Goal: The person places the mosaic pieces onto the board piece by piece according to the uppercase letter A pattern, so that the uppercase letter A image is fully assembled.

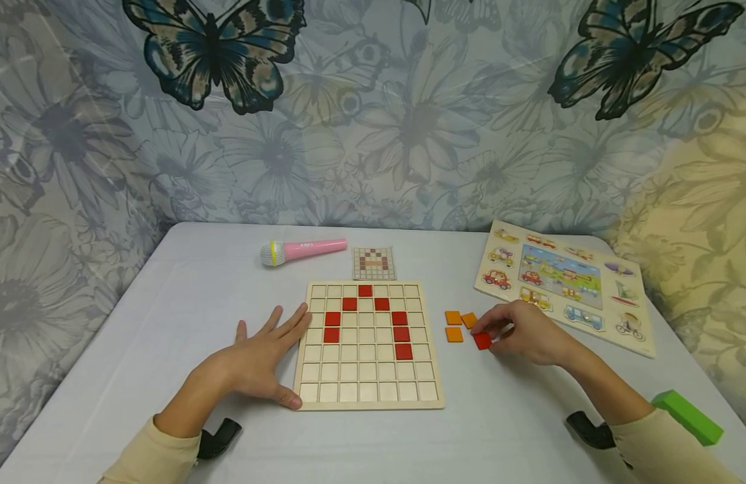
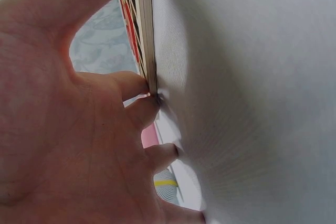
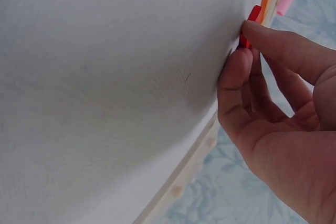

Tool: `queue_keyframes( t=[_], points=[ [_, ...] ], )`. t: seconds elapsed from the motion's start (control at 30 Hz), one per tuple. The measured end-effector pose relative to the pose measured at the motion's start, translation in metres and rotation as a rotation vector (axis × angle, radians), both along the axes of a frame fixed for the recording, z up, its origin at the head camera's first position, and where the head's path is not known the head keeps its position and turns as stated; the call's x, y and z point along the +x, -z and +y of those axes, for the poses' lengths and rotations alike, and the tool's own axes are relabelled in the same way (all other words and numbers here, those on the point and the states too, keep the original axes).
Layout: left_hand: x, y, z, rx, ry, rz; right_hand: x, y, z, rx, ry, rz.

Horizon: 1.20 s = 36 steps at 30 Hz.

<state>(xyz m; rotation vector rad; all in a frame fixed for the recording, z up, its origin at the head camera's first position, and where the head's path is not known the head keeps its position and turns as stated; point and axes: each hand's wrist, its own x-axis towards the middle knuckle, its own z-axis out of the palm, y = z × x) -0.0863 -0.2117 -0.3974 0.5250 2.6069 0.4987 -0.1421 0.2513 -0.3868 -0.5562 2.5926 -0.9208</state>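
A wooden grid board (image 1: 368,407) lies on the white table, several red square tiles (image 1: 365,290) set in its cells in an arch-like pattern. My left hand (image 1: 252,366) is spread at the board's left side, thumb and index finger touching its edge; in the left wrist view its fingertips also meet the tablecloth. To the right of the board, my right hand (image 1: 527,333) pinches a red square tile (image 1: 482,341) between thumb and finger. The right wrist view shows this red tile (image 3: 254,15) tilted between the fingertips. Three orange square tiles (image 1: 453,318) lie just left of that hand.
Behind the board are a small pattern card (image 1: 374,263) and a pink toy microphone (image 1: 315,249). A vehicle picture board (image 1: 500,259) lies at the back right, close to the right hand. A green block (image 1: 687,417) sits by the right forearm. Patterned cloth (image 1: 373,134) hangs behind the table.
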Motion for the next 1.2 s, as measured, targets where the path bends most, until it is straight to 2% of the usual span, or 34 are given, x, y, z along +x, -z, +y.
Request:
queue_keyframes(
  t=[0.3,0.6,1.2],
  points=[
    [0.000,0.001,0.001,-0.003,0.001,0.003,0.001,-0.003,-0.002,0.008,-0.001,0.034],
    [0.000,0.001,0.001,-0.001,-0.001,0.004,0.004,-0.007,-0.010,0.003,0.022,0.034],
    [-0.001,0.000,0.001,-0.011,0.000,-0.003,0.008,-0.022,-0.046,-0.010,0.053,0.047]
  ],
)
